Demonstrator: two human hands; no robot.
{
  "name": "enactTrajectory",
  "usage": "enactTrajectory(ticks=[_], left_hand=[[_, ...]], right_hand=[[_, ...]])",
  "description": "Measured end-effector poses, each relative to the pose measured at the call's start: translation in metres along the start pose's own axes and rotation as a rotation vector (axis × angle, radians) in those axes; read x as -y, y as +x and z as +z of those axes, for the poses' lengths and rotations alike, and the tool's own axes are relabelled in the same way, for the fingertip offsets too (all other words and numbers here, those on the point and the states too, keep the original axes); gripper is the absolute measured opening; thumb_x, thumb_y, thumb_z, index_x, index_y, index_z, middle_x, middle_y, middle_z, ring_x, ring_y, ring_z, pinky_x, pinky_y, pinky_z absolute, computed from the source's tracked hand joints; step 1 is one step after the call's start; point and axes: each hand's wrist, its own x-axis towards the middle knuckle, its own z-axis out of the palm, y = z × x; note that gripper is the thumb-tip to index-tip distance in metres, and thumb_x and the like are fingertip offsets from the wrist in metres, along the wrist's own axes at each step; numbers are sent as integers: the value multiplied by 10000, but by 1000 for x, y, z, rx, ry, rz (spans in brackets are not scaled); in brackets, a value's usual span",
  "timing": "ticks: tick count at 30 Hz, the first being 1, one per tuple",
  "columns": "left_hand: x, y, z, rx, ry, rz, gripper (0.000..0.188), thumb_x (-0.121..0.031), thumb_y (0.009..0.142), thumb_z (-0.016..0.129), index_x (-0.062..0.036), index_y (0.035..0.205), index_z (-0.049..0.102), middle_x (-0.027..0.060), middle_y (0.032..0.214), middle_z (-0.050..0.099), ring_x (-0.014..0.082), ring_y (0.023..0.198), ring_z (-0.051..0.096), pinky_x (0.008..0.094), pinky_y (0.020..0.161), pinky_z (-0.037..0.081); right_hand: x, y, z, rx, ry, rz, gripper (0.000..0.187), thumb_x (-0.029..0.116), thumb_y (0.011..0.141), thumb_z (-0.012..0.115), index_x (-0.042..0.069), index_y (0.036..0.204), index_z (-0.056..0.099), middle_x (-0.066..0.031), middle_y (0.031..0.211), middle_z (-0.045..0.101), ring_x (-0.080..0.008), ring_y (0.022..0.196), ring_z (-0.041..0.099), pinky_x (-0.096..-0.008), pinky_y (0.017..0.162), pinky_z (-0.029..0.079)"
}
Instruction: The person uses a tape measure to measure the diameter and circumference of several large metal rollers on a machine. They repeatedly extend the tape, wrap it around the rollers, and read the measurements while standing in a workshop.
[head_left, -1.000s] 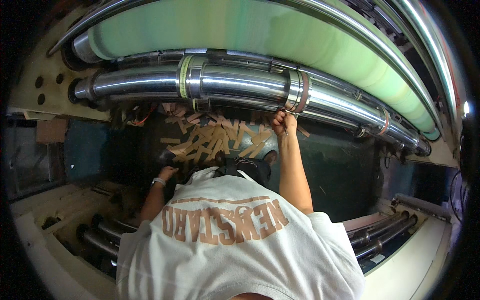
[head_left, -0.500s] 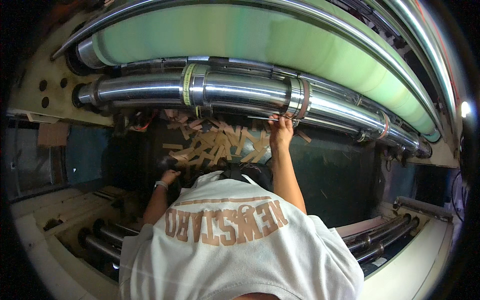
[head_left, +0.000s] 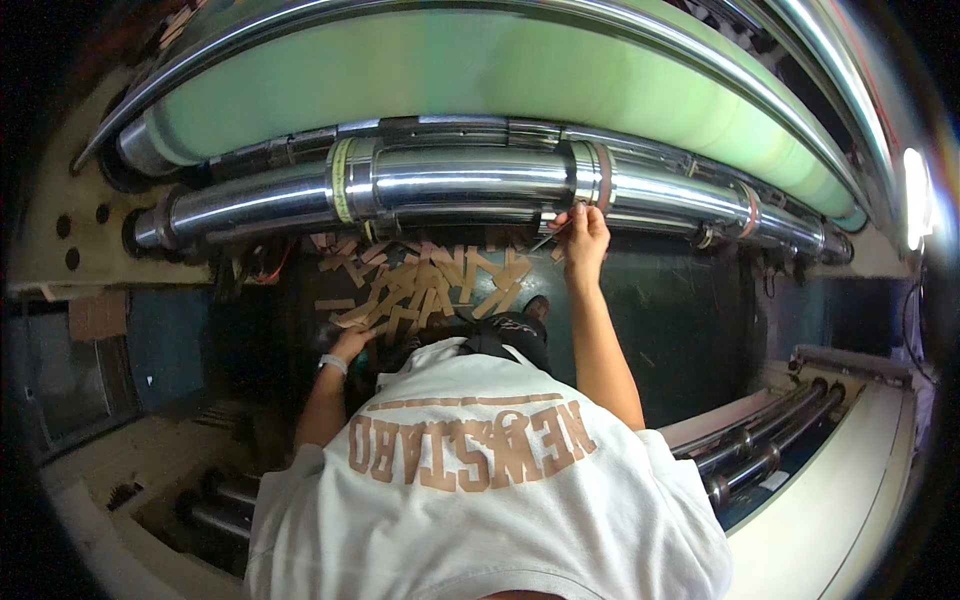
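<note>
My right hand (head_left: 587,237) is raised to the lower edge of a shiny steel roller (head_left: 475,175), just under a brownish-red ring (head_left: 604,175) on its collar. Pinched in its fingers is a thin metal rod (head_left: 543,242), slanting down to the left; its other end is hidden by the fingers. My left hand (head_left: 352,343) hangs low at the left, away from the roller, with a pale band around the wrist. Its fingers are small and dark, so their hold cannot be made out.
Behind the steel roller curves a wide green cylinder (head_left: 400,75). A yellow ring (head_left: 342,180) circles the roller further left. Many cardboard strips (head_left: 430,285) lie scattered on the dark floor below. More rollers (head_left: 765,455) sit in the machine frame at lower right.
My right hand has shifted right and turned, and the rod has swung from nearly level to slanting. My left hand has moved slightly forward and right. The whole view has shifted a little.
</note>
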Motion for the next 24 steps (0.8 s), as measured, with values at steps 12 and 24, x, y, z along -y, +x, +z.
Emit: enactTrajectory(ticks=[12, 24], left_hand=[[-327, -57, 97, 311, -207, 567, 583, -366, 820, 543, 21, 1215, 360, 89, 773, 580, 118, 652, 536, 238, 589, 431], [-373, -80, 178, 159, -606, 465, 455, -340, 864, 472, -26, 1181, 389, 53, 664, 510, 122, 470, 498, 234, 415, 407]], right_hand=[[-8, 2, -24, 128, -102, -129, 203, 159, 905, 406, 47, 737, 400, -10, 604, 454, -78, 509, 433, -214, 466, 377], [17, 26, -71, 594, -366, -324, 90, 94, 841, 516, 5, 836, 520, -84, 600, 544, -133, 546, 559, -263, 508, 446]])
